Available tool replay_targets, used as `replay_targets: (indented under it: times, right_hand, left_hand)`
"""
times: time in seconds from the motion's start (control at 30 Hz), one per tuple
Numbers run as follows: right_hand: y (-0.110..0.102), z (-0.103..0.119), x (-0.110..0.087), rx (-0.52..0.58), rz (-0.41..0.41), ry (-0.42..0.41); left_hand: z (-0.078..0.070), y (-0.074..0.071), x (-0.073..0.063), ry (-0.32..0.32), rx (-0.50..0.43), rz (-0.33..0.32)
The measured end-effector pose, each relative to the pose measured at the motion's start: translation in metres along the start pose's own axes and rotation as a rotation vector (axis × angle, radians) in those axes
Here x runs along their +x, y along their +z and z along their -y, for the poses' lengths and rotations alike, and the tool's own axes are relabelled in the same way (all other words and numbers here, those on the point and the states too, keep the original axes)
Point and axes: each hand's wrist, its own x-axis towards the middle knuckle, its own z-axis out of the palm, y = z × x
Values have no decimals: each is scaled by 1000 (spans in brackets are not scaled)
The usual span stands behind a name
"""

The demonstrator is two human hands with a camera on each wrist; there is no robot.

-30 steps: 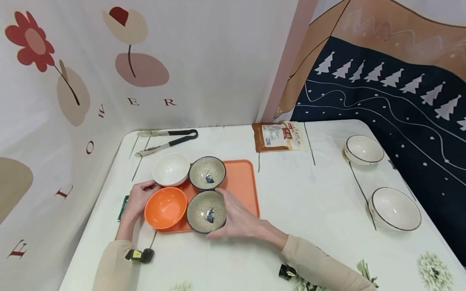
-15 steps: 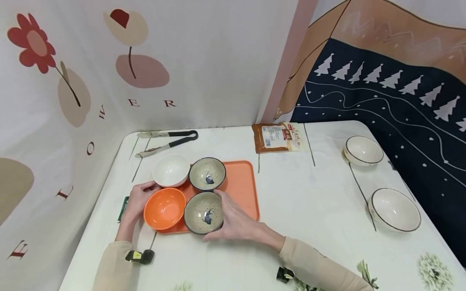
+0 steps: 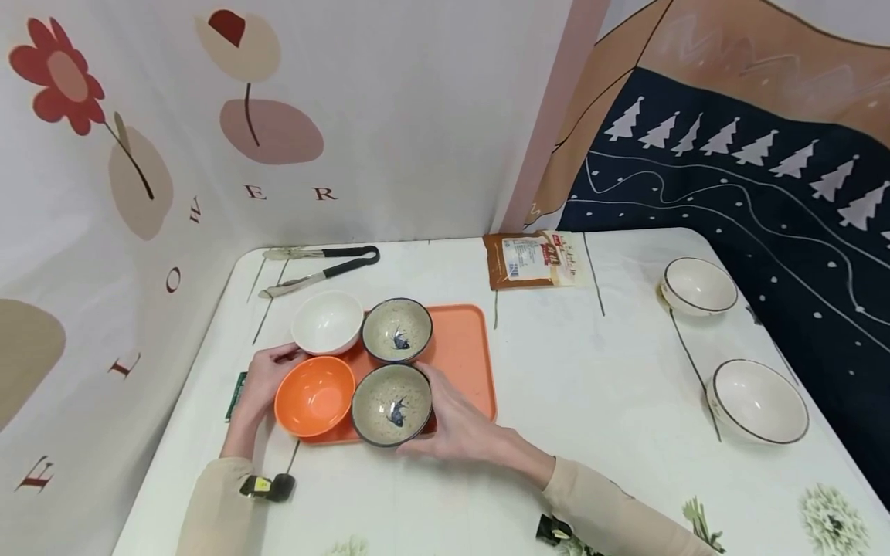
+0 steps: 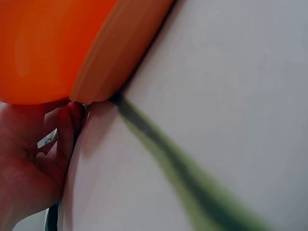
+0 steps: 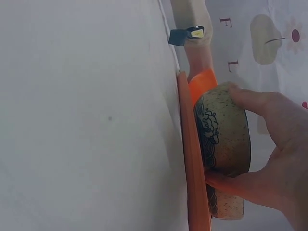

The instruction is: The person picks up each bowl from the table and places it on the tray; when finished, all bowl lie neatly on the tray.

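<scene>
Table [image 3: 577,371] spreads across the lower half of the head view, with a coral tray [image 3: 459,347] left of centre, its left side mostly covered by bowls. Behind it, toward the upper left, lie black-handled tongs [image 3: 341,269], spread apart; a brown packet [image 3: 531,261] lies at upper centre. The right hand [image 3: 452,417] reaches in from the lower right and grips the near speckled bowl [image 3: 378,394], thumb at its near wall, fingers round the far side. That bowl has just slid slightly left, its rim meeting that of the orange bowl [image 3: 316,398], while the far speckled bowl [image 3: 396,330] and the white bowl [image 3: 327,324] have stayed put; I read it as a fine adjustment, leaving a snug two-by-two group. Well apart at the right of the frame stand a larger dark-rimmed bowl [image 3: 758,401] and a smaller dark-rimmed bowl [image 3: 698,286]. The left hand [image 3: 267,378] sits at the group's left, fingers bent in beside the orange bowl; their tips are hidden, and I can't tell whether they hold the tray's edge or merely rest there. Hardest to make out is a dark green item [image 3: 236,395], partly behind that hand
</scene>
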Motion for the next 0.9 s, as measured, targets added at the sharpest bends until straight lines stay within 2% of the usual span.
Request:
replay_targets:
  times: [0.3,0.53,0.9]
  right_hand:
    - [-3,1,-1,-46,-4,3]
    - [-3,0,0,-30,13,11]
    - [-5,-3,-1,-26,18,-3]
  left_hand:
    - [-1,0,2,-15,-2,23]
    - [-2,0,2,-34,0,31]
    - [0,0,1,-8,3,31]
